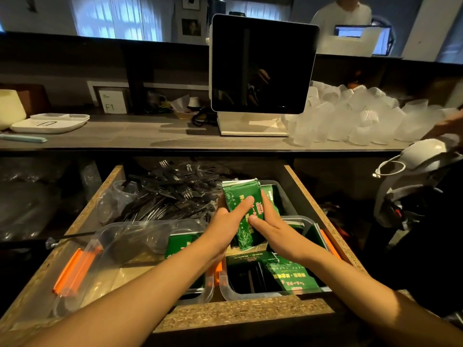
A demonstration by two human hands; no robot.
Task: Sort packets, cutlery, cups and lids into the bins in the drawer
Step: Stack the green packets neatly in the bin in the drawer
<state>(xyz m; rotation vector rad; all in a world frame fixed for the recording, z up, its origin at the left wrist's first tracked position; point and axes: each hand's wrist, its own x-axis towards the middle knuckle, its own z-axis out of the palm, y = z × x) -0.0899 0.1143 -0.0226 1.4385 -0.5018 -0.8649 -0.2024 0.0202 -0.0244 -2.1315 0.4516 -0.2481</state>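
Both my hands hold a stack of green packets (238, 196) upright over the open drawer (323, 209). My left hand (229, 221) grips the stack from the left with its thumb across the front. My right hand (270, 221) grips it from the right, fingers curled behind. More green packets (290, 274) lie in the clear bin (250, 295) below at the front right. A clear bin with orange clips (120, 246) sits at the front left. Black plastic cutlery (170, 194) is piled at the back of the drawer.
On the counter above stand a dark screen on a white stand (260, 63), a heap of frosted plastic cups (355, 116) to the right and a white scale (47, 123) to the left. Another person's hand (448, 123) reaches in at the right edge.
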